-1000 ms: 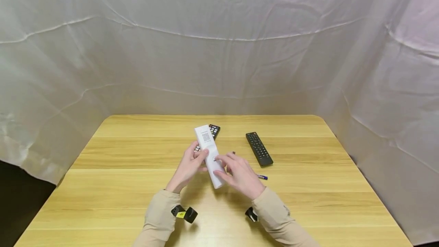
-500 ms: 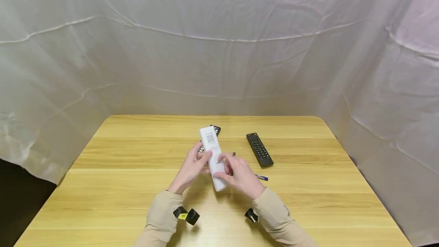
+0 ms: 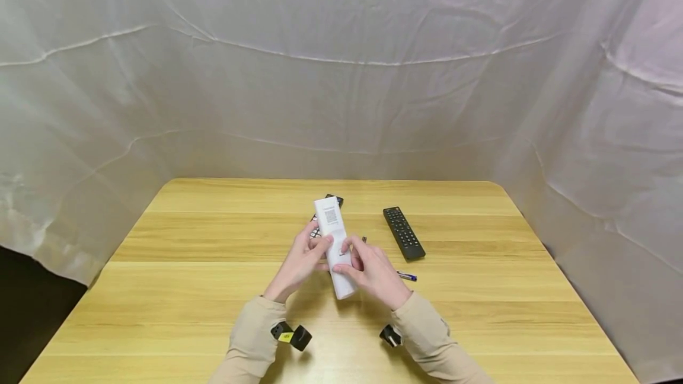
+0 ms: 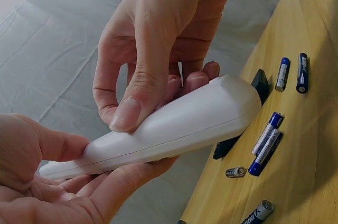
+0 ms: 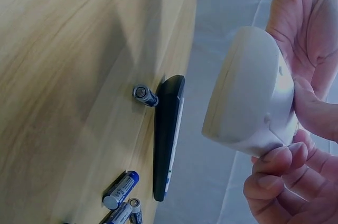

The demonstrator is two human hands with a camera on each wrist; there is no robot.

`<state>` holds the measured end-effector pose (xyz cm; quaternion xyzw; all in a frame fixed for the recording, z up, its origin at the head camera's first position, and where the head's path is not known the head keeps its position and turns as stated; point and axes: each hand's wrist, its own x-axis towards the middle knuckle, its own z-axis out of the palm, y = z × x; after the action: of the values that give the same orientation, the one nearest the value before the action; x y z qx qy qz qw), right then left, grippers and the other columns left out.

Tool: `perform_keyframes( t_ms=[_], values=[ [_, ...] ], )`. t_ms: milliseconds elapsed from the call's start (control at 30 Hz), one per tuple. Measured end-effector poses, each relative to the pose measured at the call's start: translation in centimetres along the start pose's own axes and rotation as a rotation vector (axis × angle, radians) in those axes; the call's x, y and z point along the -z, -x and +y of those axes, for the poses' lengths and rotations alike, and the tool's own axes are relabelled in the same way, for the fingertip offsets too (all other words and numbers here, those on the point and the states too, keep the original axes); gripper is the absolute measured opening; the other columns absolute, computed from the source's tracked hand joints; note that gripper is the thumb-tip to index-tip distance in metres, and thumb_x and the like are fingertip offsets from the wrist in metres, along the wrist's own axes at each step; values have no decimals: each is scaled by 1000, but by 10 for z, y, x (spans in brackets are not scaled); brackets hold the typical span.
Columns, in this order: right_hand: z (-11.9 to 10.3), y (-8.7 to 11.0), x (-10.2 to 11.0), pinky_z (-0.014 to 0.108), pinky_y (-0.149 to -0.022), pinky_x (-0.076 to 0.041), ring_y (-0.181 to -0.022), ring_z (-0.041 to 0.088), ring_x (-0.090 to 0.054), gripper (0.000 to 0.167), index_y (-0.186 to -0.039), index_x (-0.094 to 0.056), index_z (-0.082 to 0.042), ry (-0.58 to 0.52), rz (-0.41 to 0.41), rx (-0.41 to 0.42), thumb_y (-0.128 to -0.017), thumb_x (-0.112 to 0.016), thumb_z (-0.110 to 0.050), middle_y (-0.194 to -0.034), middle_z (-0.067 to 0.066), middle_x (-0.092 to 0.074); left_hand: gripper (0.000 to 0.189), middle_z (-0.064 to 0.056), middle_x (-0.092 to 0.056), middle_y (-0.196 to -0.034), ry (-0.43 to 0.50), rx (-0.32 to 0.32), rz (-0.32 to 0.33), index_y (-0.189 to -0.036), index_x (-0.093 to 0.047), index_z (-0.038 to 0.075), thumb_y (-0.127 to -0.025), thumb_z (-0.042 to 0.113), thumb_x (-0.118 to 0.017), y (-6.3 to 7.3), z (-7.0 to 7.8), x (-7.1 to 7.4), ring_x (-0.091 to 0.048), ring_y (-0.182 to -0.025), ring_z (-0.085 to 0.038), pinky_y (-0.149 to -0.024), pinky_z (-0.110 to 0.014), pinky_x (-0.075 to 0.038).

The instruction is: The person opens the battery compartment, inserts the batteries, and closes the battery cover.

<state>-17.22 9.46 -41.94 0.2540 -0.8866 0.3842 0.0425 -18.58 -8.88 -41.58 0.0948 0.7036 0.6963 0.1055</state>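
A white remote control (image 3: 332,248) is held up off the table, its back with a printed label facing up. My left hand (image 3: 301,259) grips it at the middle from the left, thumb on the back and fingers underneath. My right hand (image 3: 373,268) holds its near half from the right, with thumb and bent index finger on the back. In the left wrist view, the thumb of the right hand (image 4: 158,39) presses on the white casing, and the left hand (image 4: 53,182) supports it from below.
Behind the white remote lies a black remote (image 3: 315,227), partly hidden. Another black remote (image 3: 404,233) lies to the right. Several loose blue-and-silver batteries (image 4: 268,152) lie on the wooden table (image 3: 507,289). A grey cloth (image 3: 341,93) hangs round the table.
The white remote has shifted slightly right and turned a little straighter, the left hand moving with it. The right hand's thumb and index finger have settled closer onto its back.
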Motion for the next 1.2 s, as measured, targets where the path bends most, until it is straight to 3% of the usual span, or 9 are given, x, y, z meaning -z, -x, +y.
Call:
perform_keyframes(
  t_ms=[833,1200],
  values=[
    [2,2,1,13,-49,-37,-57,-1,-39,26,-100,-55,-9,-19,-10,24,-88,-76,-19,-65,-5,-48,51,-38,-62,-124,5,-28,-18,-155,-29,4,-105,5,-43,2,-1,-3,-68,-109,-45,-82,-45,-65],
    [1,2,3,14,-49,-40,-57,0,-43,25,-99,-55,-11,-32,-46,-21,-89,-76,-18,-65,-5,-50,52,-37,-62,-125,0,-25,-19,-155,-28,4,-105,6,-43,-1,-4,-5,-69,-109,-44,-84,-46,-65]
  ],
)
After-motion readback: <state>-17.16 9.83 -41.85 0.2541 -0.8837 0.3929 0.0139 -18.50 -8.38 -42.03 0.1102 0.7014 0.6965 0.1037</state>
